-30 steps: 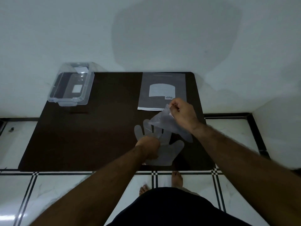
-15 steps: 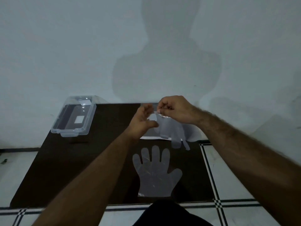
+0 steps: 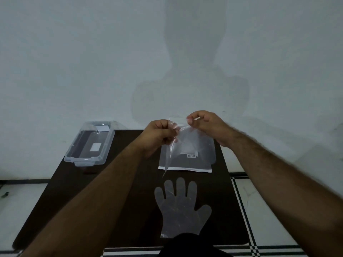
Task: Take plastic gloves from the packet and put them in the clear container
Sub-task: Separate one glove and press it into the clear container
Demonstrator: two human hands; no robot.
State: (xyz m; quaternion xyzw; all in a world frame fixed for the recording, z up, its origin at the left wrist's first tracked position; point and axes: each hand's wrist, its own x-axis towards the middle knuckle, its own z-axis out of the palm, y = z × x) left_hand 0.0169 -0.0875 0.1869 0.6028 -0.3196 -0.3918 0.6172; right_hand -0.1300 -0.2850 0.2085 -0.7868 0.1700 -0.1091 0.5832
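1. Head view: my left hand [image 3: 157, 135] and right hand [image 3: 206, 127] are both raised above the far part of the dark table [image 3: 78, 197], each pinching the top edge of one thin plastic glove [image 3: 187, 138] between thumb and fingers.
2. The left hand's fingers are curled closed on the glove's left corner; a narrow strip of the film hangs down from that grip, ending in a point.
3. The right hand's thumb and forefinger are closed on the glove's right corner, the other fingers curled in; the film sags between the two hands.
4. Behind and below the held glove, the packet [image 3: 185, 162] lies flat on the table near its far edge.
5. A second glove [image 3: 181, 206] lies spread flat on the table, fingers pointing toward the packet, near my body.
6. The clear container [image 3: 89, 143] sits open at the table's far left corner, well apart from both hands; I see no glove in it.
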